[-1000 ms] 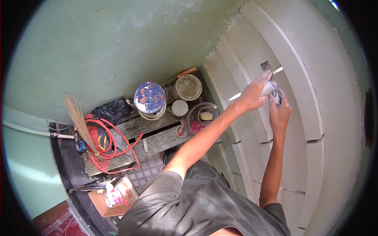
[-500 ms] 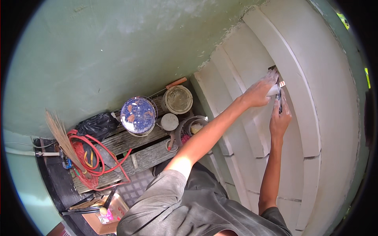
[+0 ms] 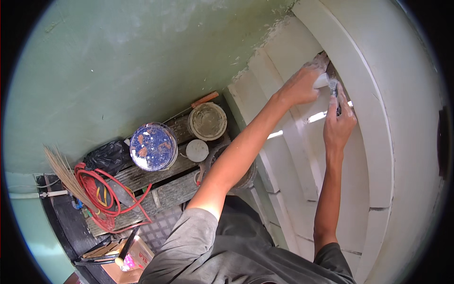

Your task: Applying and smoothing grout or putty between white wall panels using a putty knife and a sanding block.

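Note:
My left hand (image 3: pixel 302 84) is closed around the pale handle of a putty knife (image 3: pixel 321 81), whose dark blade shows beyond my fingers. Just below it, my right hand (image 3: pixel 339 120) pinches a small dark scraper (image 3: pixel 338 108); my fingers hide most of it. Greyish paste (image 3: pixel 333 86) sits at the scraper's tip, close to the putty knife's blade; I cannot tell whether the two tools touch. Pale dust coats my fingers. Both hands are in front of the stepped off-white panels (image 3: pixel 373 109).
On a slatted wooden bench (image 3: pixel 172 191) stand a blue-topped paint bucket (image 3: pixel 153 146), a grey-crusted bucket (image 3: pixel 208 121) and a small round tin (image 3: pixel 197 150). A red hose (image 3: pixel 111 206), stick broom (image 3: pixel 64 170) and black plastic bag (image 3: pixel 106 156) lie left, above an open cardboard box (image 3: pixel 135 265). A green wall (image 3: pixel 142 61) rises behind.
Both hands have shifted slightly in the view, the left one up and to the left. The right-hand scraper now shows paste at its tip, near the putty knife's blade.

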Tool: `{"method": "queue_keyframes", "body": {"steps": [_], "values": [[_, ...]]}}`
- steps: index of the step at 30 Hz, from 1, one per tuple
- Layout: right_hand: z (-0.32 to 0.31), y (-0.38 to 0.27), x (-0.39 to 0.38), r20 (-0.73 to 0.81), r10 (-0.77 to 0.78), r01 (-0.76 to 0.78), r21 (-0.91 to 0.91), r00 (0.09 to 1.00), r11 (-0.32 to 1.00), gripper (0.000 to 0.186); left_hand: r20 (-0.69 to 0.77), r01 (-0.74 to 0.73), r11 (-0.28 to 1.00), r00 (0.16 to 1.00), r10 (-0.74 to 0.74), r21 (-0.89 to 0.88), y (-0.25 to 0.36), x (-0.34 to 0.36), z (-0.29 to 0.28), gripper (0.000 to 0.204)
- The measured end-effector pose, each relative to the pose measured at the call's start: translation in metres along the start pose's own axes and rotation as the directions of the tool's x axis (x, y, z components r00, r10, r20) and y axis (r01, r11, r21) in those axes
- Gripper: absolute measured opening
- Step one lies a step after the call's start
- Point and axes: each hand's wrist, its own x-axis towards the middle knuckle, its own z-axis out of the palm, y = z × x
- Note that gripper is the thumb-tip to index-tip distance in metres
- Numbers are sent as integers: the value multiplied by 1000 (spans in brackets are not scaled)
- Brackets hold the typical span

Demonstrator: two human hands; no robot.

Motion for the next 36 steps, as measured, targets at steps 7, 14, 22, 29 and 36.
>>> {"method": "queue_keyframes", "body": {"steps": [7,14,22,29,36], "values": [[1,-2,-23,-14,-13,13,59,1000,998,37,-167,-210,977,963,212,30,-14,-19,19,84],[26,-7,12,-69,-126,125,-30,990,992,37,-39,-66,996,997,68,67,-26,9,-10,83],[16,-13,-1,-35,-27,29,44,999,999,37,-218,-207,978,953,209,29,-22,-4,4,78],[49,-16,41,-34,-101,100,-42,994,994,38,-45,102,994,994,-100,45,-33,23,-40,69],[56,-16,22,-94,-180,186,60,979,981,38,-272,-282,929,899,344,241,-51,7,-29,71]]}}
